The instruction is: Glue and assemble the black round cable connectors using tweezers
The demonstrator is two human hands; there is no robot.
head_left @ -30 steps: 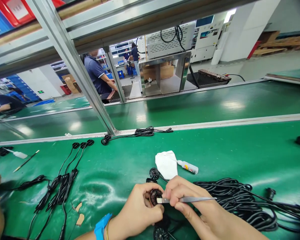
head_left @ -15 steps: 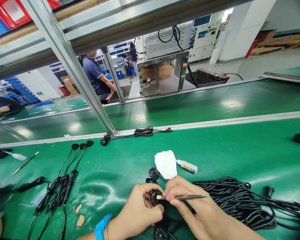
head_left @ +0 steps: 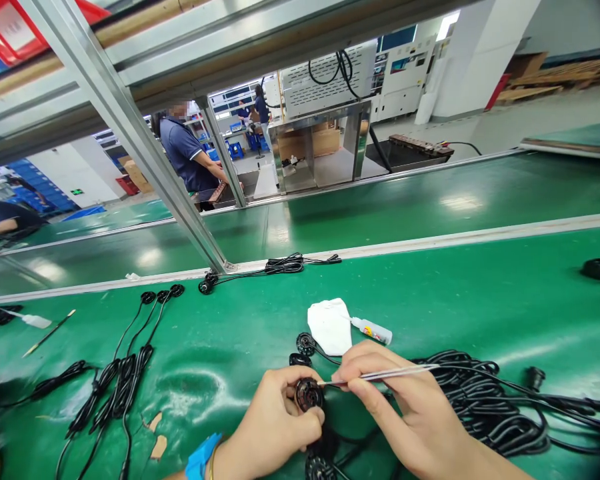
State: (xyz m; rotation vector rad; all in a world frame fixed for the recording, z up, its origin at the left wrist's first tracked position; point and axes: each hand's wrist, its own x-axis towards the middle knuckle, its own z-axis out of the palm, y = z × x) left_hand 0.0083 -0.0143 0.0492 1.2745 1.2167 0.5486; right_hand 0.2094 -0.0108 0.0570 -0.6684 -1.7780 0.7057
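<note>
My left hand (head_left: 275, 417), with a blue band at the wrist, is closed around a round black cable end (head_left: 309, 395), its ridged open face turned up toward me. Pinched in my right hand (head_left: 390, 403) are slim metal tweezers (head_left: 395, 373); their pale tip is at the right rim of the round piece, and I cannot tell whether it touches. Just beyond my fingers lie another round black cable end (head_left: 306, 344) and a black ring-like part (head_left: 300, 360). Below my left hand is one more round black piece (head_left: 321, 467), partly cut off by the frame.
A white cloth or paper (head_left: 329, 327) and a small glue-like bottle (head_left: 373, 330) lie ahead. Coiled black cables (head_left: 480, 400) are on the right, bundled cables (head_left: 125, 380) on the left. A metal post (head_left: 145, 147) rises at the green table's back. Other people work beyond.
The tweezers' tip has moved from the middle of the round piece to its right rim, and the tweezers have turned in my right hand. My left hand keeps its hold.
</note>
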